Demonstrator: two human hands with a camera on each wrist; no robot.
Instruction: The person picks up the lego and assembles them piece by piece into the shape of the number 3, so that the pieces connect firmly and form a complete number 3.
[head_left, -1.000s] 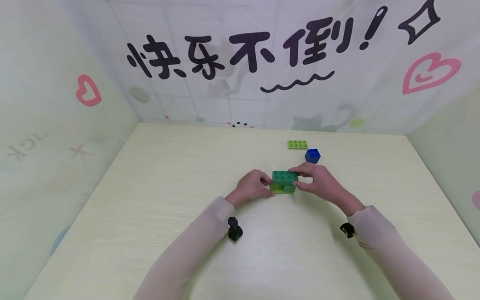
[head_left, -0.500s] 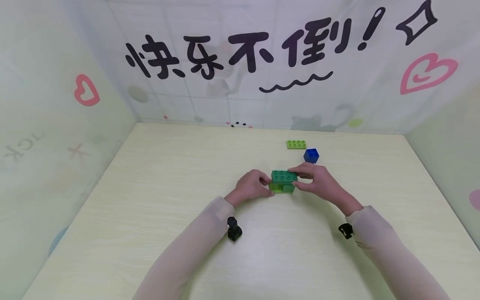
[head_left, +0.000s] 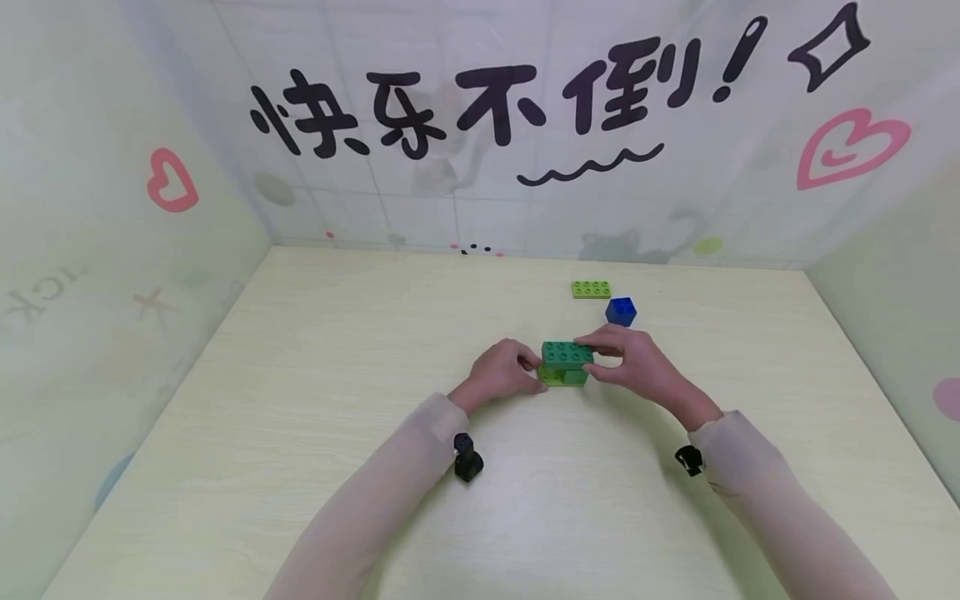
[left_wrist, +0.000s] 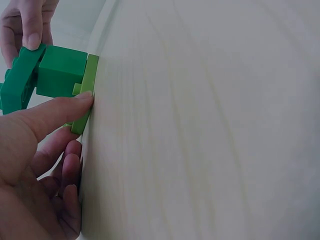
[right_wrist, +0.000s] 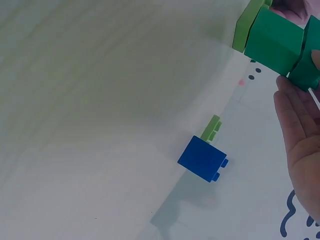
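Brick stack [head_left: 566, 365] sits between both hands; cube [head_left: 621, 311] behind it, flat plate [head_left: 591, 289] farther back

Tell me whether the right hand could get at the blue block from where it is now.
Probably yes: the blue block sits just beyond the right hand with bare table between, but that hand now grips the dark green brick.
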